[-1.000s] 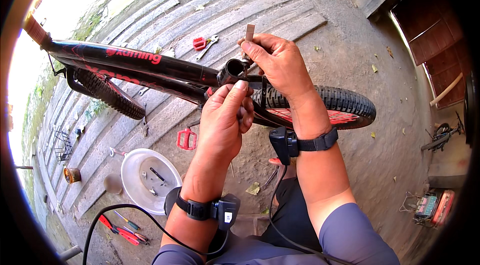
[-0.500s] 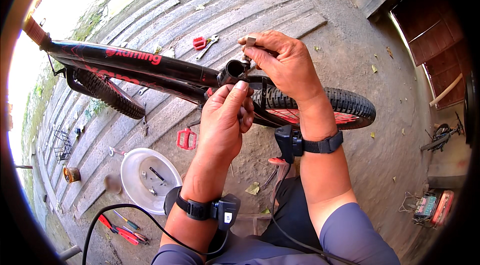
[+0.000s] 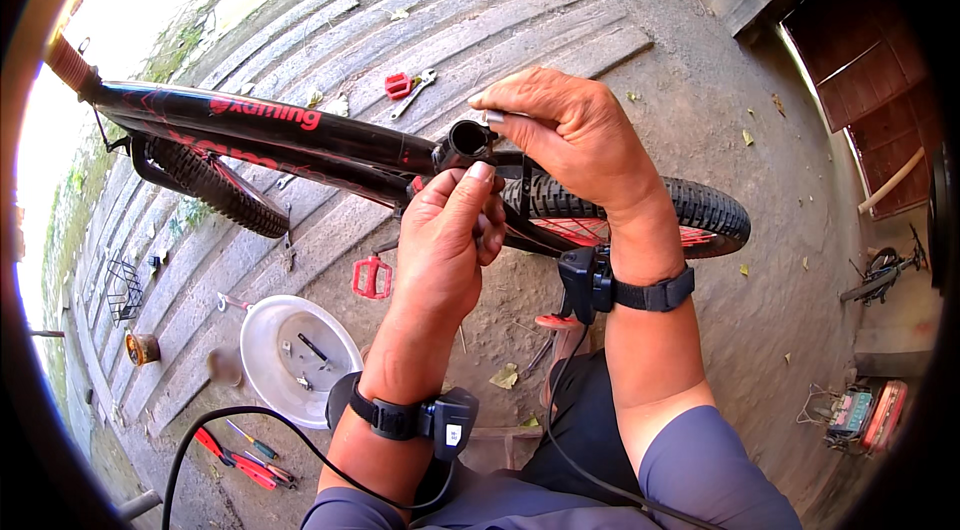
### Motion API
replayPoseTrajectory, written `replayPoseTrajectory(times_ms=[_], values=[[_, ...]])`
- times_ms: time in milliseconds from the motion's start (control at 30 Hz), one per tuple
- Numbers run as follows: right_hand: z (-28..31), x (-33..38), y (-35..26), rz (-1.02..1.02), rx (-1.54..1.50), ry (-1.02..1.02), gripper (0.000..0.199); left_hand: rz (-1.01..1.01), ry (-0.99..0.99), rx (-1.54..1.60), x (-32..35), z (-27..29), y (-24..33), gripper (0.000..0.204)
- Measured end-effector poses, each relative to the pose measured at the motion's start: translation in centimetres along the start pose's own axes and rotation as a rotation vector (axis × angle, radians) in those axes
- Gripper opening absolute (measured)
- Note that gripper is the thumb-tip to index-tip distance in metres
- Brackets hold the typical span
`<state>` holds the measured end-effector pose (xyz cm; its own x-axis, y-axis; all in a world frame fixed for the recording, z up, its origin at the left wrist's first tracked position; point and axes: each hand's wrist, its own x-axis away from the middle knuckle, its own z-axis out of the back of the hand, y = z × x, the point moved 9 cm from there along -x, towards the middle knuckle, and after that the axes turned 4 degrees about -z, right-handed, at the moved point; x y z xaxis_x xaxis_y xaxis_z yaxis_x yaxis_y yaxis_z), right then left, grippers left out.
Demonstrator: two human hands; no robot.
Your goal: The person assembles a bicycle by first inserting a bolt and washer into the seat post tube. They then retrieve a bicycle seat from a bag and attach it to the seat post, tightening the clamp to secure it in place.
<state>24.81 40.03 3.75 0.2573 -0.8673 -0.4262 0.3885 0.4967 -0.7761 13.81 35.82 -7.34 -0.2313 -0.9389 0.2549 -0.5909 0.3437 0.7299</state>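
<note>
A black bicycle frame [image 3: 330,130] with red lettering lies across in front of me, the round open end of its seat tube [image 3: 468,138] facing up. At the tube's right side, my right hand [image 3: 575,130] pinches a small silver quick-release lever [image 3: 494,116] between thumb and fingers; most of it is hidden. My left hand [image 3: 445,230] is closed on the tube's near side, thumb pressed against curled fingers. Whatever it grips there is covered by the fingers.
Behind the tube is the knobby rear wheel [image 3: 705,215]. A red pedal [image 3: 372,278] sticks out near my left forearm. On the ground are a white basin [image 3: 255,360] with small parts, a wrench [image 3: 414,95], another red pedal [image 3: 398,86] and red-handled pliers [image 3: 245,468].
The silver lever, upright above the tube before, now sits lower and shows only its end. My right hand has turned with it and shifted slightly; my left hand has barely moved.
</note>
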Motion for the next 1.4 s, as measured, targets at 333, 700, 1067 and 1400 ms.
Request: replayPoseTrajectory(times_ms=[333,700,1067,1400], values=[[0.0,0.4,0.4,-0.009,-0.12,-0.068,0.024,-0.009,-0.006,0.012,0.2,-0.2,0.3,0.021],[-0.2,0.5,1.0,-0.077,-0.23,-0.067,0.025,-0.009,-0.032,0.034,0.1,-0.3,0.0,0.023],[-0.5,0.4,2.1,-0.13,-0.309,-0.016,0.022,0.011,-0.026,0.054,0.1,-0.1,-0.2,0.024],[-1.0,0.1,2.2,-0.14,-0.304,0.001,0.023,0.01,-0.036,0.045,0.0,-0.5,0.0,0.026]])
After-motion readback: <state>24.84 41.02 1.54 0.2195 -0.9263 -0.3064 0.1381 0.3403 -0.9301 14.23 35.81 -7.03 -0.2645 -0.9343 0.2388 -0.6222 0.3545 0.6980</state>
